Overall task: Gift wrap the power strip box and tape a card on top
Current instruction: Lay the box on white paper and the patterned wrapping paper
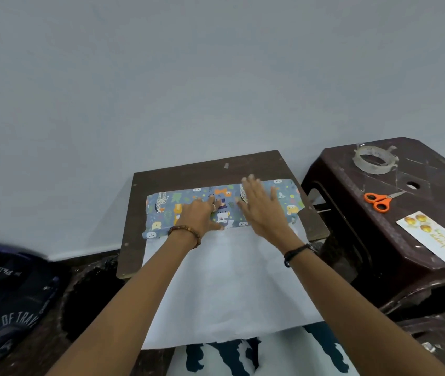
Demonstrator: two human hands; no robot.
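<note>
Box [224, 207] on small table [177, 169], far half covered by animal-print paper; white underside trails near. Left hand [202, 215] presses the fold, fingers bent. Right hand [260, 206] spread flat on top. On stool [351, 169] at right: tape [374, 159], scissors [380, 200], card [433, 239]

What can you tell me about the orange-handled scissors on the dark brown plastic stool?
The orange-handled scissors are small, with two bright orange loop handles and short silvery blades that look closed. They lie flat on the dark brown plastic stool, blades pointing right, between the clear tape roll and the greeting card. Neither hand touches them.
</note>
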